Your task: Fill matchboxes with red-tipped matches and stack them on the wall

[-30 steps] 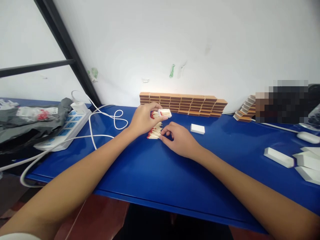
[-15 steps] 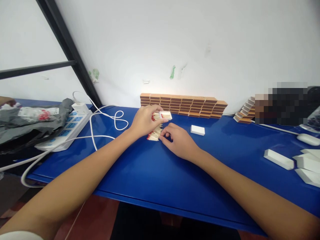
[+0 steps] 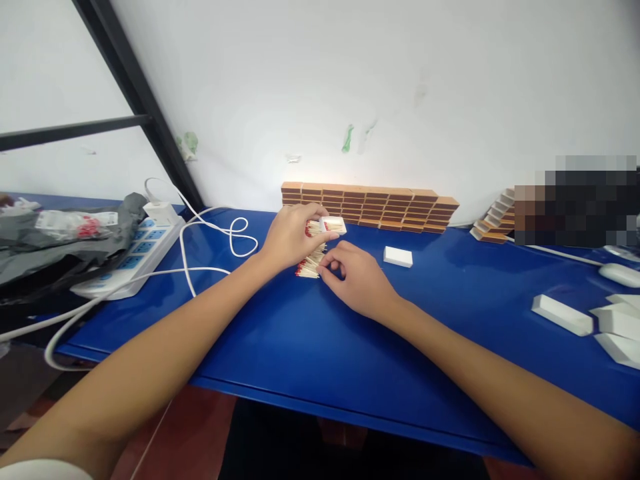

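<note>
My left hand is closed round a small white matchbox tray holding a few red-tipped matches, lifted just above the blue table. Under it lies a pile of red-tipped matches. My right hand rests on the table with its fingers curled and pinched at the right end of the pile. A closed white matchbox lies a little to the right of that hand.
A low wall of stacked brown matchboxes stands against the white wall, with a smaller slanted stack further right. White boxes lie at the right edge. A white power strip with cables and a grey bag sit left.
Both hands stay almost in place; the right hand's fingers have shifted slightly at the pile. The view has drifted a little.
</note>
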`<action>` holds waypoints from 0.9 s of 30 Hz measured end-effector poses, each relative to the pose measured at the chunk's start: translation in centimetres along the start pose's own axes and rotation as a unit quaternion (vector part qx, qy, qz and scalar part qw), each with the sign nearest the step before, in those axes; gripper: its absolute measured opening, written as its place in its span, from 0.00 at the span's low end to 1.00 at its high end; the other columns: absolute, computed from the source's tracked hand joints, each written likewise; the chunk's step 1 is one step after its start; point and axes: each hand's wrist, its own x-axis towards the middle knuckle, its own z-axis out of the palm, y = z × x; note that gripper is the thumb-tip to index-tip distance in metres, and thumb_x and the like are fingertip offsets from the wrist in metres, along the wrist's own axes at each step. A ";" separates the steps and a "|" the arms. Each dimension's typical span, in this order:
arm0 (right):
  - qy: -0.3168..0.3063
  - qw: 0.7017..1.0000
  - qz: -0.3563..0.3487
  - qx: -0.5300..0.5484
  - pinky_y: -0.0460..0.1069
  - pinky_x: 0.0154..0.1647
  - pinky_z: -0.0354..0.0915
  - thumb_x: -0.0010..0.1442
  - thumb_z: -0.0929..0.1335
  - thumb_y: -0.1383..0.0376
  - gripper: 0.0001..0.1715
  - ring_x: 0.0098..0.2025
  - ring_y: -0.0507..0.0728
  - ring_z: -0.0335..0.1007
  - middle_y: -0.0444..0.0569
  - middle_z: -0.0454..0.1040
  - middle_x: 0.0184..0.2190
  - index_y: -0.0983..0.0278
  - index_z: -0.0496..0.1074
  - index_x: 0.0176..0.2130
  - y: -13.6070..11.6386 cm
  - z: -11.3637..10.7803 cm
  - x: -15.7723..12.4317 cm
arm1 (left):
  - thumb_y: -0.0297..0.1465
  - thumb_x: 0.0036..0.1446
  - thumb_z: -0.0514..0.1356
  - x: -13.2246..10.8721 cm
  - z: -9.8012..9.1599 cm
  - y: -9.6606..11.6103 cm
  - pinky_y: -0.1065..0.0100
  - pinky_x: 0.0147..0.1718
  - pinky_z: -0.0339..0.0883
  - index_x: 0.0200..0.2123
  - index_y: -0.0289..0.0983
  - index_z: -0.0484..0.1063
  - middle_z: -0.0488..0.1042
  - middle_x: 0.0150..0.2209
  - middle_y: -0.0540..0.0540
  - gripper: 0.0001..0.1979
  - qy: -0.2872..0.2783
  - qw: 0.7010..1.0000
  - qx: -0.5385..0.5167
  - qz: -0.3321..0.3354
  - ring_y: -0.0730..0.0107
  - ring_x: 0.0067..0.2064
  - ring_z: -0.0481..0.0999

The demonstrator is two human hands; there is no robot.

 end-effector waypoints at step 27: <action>0.030 0.991 -0.103 -0.080 0.51 0.36 0.65 0.69 0.68 0.63 0.05 0.36 0.56 0.69 0.49 0.71 0.38 0.61 0.73 0.41 4.9 -4.9 0.1 | 0.34 0.51 0.78 -0.1 -0.2 -0.5 0.61 0.48 0.73 0.45 0.42 0.80 0.85 0.46 0.49 0.19 -0.124 0.989 -0.075 0.005 0.60 0.47 0.84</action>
